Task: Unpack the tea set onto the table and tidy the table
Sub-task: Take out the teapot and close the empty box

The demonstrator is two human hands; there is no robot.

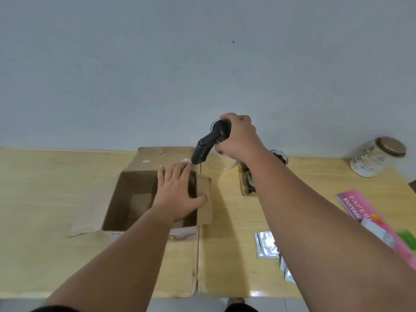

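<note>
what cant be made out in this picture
All in the head view:
cardboard box: the left hand and forearm cover its right part, hiding anything left there.
tray: the right forearm hides most of its contents.
glass teapot: the right hand covers its top; the clear body is too faint to show contents.
green thing: cut off by the right edge.
jar: label too blurred to read.

Single view, head-worn, wide-angle. Looks forward and down from above near edge of counter (67,244), facing wall (135,64) behind it. Wall fills upper half of frame, counter lower half. Close range: both forearms enter from bottom. Left hand (177,194) on box (135,167), right hand (238,136) with teapot (221,129) near frame centre. Floor (180,305) strip at bottom edge.
</note>
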